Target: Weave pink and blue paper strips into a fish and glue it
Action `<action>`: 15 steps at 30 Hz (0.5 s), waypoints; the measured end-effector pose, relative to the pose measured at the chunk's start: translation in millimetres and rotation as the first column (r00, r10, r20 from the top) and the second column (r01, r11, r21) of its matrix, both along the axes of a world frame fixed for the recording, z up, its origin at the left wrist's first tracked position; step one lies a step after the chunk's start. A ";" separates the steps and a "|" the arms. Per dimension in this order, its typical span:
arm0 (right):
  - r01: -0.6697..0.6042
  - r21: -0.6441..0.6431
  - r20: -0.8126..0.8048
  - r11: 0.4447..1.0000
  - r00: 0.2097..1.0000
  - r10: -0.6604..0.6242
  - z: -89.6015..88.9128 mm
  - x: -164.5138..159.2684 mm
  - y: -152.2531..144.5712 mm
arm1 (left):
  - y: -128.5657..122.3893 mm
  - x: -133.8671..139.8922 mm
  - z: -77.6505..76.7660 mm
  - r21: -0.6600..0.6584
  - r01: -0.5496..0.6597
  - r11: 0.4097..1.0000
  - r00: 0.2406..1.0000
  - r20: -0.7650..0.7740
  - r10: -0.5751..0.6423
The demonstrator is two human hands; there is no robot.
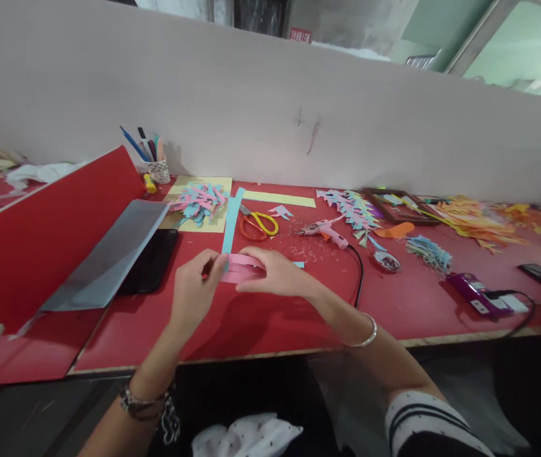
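Pink paper strips (239, 274) span the gap between my two hands just above the red table. My left hand (194, 282) pinches their left end between thumb and fingers. My right hand (277, 273) curls round their right end, so that part is hidden. A long light-blue paper strip (232, 222) runs away from my left fingertips; whether they touch it I cannot tell. Beyond my hands lie scissors (266, 225) with red and yellow handles. A pink glue gun (327, 233) rests to the right, its black cord curving toward me.
Cut pink and blue paper pieces (201, 202) are heaped on a yellow sheet at the back left. A red board (75, 235) stands at the left beside a black tablet-like object (151, 260). Fringed paper (349, 208), a spoon (385, 259) and a purple device (477, 295) lie rightward.
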State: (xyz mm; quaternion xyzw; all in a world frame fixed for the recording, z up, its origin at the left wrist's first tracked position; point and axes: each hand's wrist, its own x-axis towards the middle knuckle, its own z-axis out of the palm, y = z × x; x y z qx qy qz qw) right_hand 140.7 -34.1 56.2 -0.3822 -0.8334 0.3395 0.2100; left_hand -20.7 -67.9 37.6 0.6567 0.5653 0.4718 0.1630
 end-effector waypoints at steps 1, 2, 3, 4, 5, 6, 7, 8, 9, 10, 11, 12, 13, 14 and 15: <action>0.006 0.030 0.072 1.000 0.997 -0.008 -2.7 0.6 -5.9 | -5.3 0.7 -5.3 -0.032 0.000 1.000 1.000 0.004 0.000; 0.007 0.059 0.146 0.998 0.989 -0.016 -6.0 1.1 -11.5 | -10.2 1.1 -11.0 -0.066 0.000 0.998 1.000 0.004 0.000; 0.003 0.083 0.217 0.997 0.976 -0.021 -9.8 1.5 -16.6 | -14.4 1.4 -16.9 -0.104 -0.002 0.995 1.000 -0.002 0.002; -0.008 0.102 0.282 0.995 0.959 -0.021 -13.8 2.1 -21.1 | -18.0 1.7 -22.8 -0.146 -0.007 0.989 1.000 -0.015 0.005; -0.024 0.114 0.342 0.993 0.940 -0.016 -18.1 2.7 -25.0 | -21.1 2.0 -28.4 -0.189 -0.016 0.982 0.999 -0.033 0.010; -0.045 0.123 0.396 0.991 0.918 -0.008 -22.3 3.4 -28.3 | -23.7 2.6 -33.3 -0.233 -0.023 0.972 0.998 -0.059 0.010; -0.065 0.131 0.441 0.989 0.898 0.000 -26.4 4.2 -30.8 | -26.0 3.3 -37.4 -0.273 -0.031 0.962 0.996 -0.090 0.006; -0.083 0.142 0.476 0.986 0.879 0.005 -30.1 5.0 -32.8 | -28.1 4.4 -40.3 -0.307 -0.046 0.951 0.991 -0.131 0.006; -0.097 0.157 0.503 0.983 0.864 0.005 -33.4 5.8 -34.3 | -30.0 5.8 -42.1 -0.337 -0.065 0.939 0.983 -0.182 0.003; -0.106 0.175 0.524 0.979 0.852 -0.002 -36.1 6.3 -35.3 | -31.7 7.3 -42.8 -0.361 -0.089 0.928 0.970 -0.242 -0.001; -0.110 0.194 0.542 0.975 0.840 -0.013 -38.1 6.7 -36.0 | -33.4 9.0 -42.7 -0.380 -0.120 0.917 0.950 -0.312 -0.005; -0.115 0.213 0.557 0.970 0.830 -0.024 -39.4 6.9 -36.3 | -35.0 10.5 -41.9 -0.396 -0.157 0.905 0.920 -0.391 -0.012; -0.126 0.227 0.571 0.966 0.820 -0.027 -39.9 6.8 -36.4 | -36.5 11.9 -40.9 -0.407 -0.200 0.891 0.881 -0.473 -0.019; -0.141 0.236 0.582 0.962 0.813 -0.024 -39.9 6.5 -36.4 | -37.8 13.0 -39.9 -0.410 -0.242 0.879 0.834 -0.551 -0.027; -0.155 0.241 0.592 0.958 0.806 -0.018 -39.3 6.0 -36.2 | -39.0 13.7 -39.3 -0.399 -0.284 0.872 0.784 -0.620 -0.029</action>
